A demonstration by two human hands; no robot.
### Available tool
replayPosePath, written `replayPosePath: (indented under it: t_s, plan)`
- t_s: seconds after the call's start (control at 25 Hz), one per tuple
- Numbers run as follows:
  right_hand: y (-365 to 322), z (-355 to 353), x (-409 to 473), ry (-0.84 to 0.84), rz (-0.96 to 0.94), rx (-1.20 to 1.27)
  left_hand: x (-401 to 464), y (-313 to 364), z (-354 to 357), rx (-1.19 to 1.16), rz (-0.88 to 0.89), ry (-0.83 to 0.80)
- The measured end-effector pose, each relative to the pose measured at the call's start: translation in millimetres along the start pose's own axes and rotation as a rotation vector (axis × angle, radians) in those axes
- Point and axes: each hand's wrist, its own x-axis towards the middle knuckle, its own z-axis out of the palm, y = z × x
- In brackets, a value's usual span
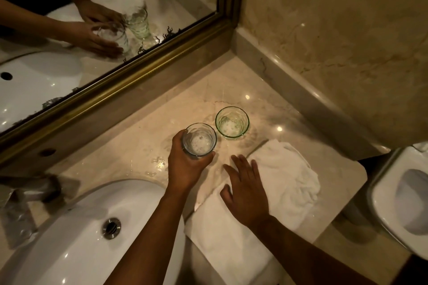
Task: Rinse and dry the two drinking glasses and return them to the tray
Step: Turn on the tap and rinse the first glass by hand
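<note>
A clear drinking glass (199,139) stands upright on the marble counter, and my left hand (185,166) is wrapped around its near side. A green-tinted glass (232,122) stands upright just beyond it to the right, untouched. My right hand (246,188) hovers flat with fingers spread over the edge of a white towel (284,178) that lies on the counter's right part. No tray is in view.
A white sink basin (88,222) with a metal drain (111,228) lies at the lower left, with a blurred tap (34,190) beside it. A gold-framed mirror (129,71) runs along the back. A toilet (403,196) stands at the right, past the counter edge.
</note>
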Motion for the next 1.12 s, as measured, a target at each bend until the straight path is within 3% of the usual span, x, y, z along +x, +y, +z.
replayPosePath:
  t_s: [0.4, 0.6, 0.92, 1.12]
  plan:
    - [3.0, 1.2, 1.2, 0.067, -0.037, 0.094, -25.0, -0.3, -30.6, -0.067, -0.070, 0.157]
    - [-15.7, -8.6, -2.8, 0.053, -0.214, 0.235, -65.1, -0.6, -69.4, -0.085, -0.145, 0.285]
    - [-124.5, -27.2, 18.3, -0.043, -0.363, 0.525, -135.1, -34.7, -138.8, -0.122, -0.276, 0.528]
    - [-217.0, -44.1, 31.6, -0.089, -0.467, 0.579, -168.2, -74.3, -181.7, -0.115, -0.379, 0.594]
